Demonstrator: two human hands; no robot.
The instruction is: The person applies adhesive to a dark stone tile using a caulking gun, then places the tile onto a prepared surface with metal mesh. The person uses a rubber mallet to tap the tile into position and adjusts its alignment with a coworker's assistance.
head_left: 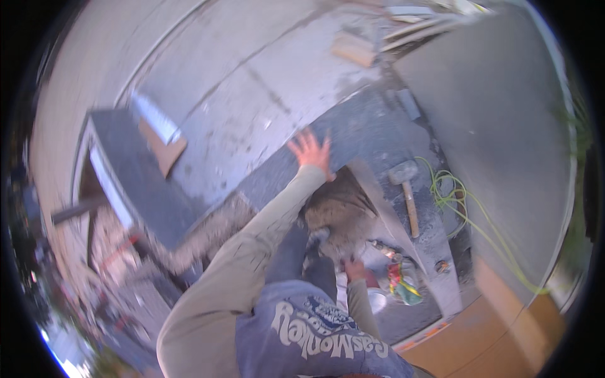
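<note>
My left hand [312, 154] is spread out with fingers apart on a dark grey slab [372, 123]. A hollow of brown soil [343, 208] opens beside that slab. Lower down, my right hand [355, 271] reaches toward the ground near a red, yellow and green packet [403, 285] and a white rounded thing [377, 301]. Its fingers are small and blurred, so their grip does not show. Right of the hollow, on the slab, lies a mallet [409, 205] with a wooden handle and a blocky grey head.
A loose lime-green cord [457, 198] trails past the mallet toward a large grey sheet [498, 113] at the right. A second dark slab [135, 173] stands at the left, with a brown board [161, 146] against it. Boards [422, 28] are piled at the far right.
</note>
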